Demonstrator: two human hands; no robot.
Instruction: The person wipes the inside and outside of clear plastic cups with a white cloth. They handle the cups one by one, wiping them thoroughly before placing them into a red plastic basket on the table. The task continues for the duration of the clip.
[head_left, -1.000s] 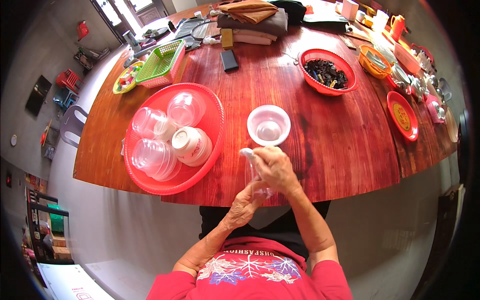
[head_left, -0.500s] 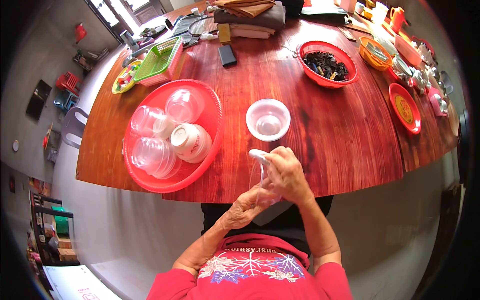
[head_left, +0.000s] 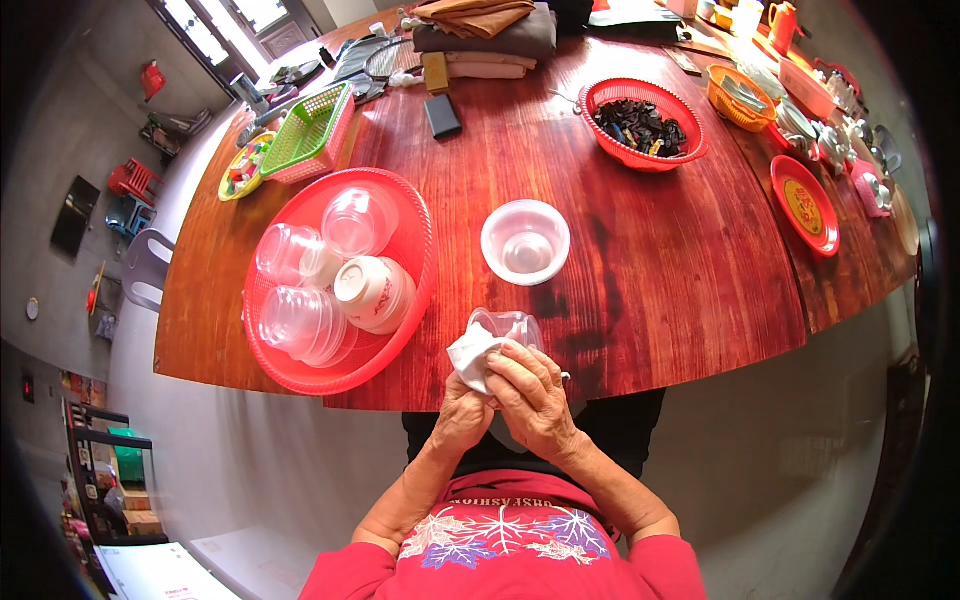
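Note:
A clear plastic bowl (head_left: 533, 330) is held between my hands at the table's front edge. White cloth (head_left: 472, 352) is bunched over its near side. My left hand (head_left: 462, 415) is closed around the bowl from below, its fingertips largely hidden. Curled fingers of my right hand (head_left: 533, 400) press the cloth against the bowl. Just beyond them, a translucent bowl (head_left: 525, 243) stands upright on the table. To the left, a big red plastic basket (head_left: 427, 240) holds several stacked clear bowls (head_left: 300, 322) and upturned white patterned bowls (head_left: 378, 292).
A red basket (head_left: 590, 135) of dark pieces stands at the far right. Farther right are an orange basket (head_left: 735, 110) and a red oval tray (head_left: 818, 235). Green and pink baskets (head_left: 310, 135), a dark flat case (head_left: 442, 116) and folded cloths (head_left: 490, 40) lie toward the back.
The bowl has been turned and raised forward over the table edge. My right hand has moved down and closer to my left, bringing the cloth across the bowl. The view has shifted slightly.

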